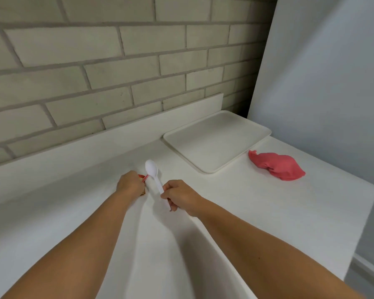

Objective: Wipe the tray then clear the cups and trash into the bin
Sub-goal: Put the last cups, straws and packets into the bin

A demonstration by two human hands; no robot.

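A white rectangular tray (216, 143) lies on the white counter at the back right, with nothing on it. A crumpled red cloth (277, 166) sits on the counter just right of the tray's front corner. My right hand (181, 196) grips the handle of a white plastic spoon (153, 172), whose bowl points away from me. My left hand (129, 184) is curled round a small red and brown piece of trash (143, 179), mostly hidden under its fingers. Both hands are left of the tray, close together. No cup or bin is in view.
The white counter (311, 201) ends at an edge on the right, with a drop beyond it. A brick wall (95, 61) with a low white backsplash runs along the back. A tall white panel (322, 72) stands behind the tray on the right.
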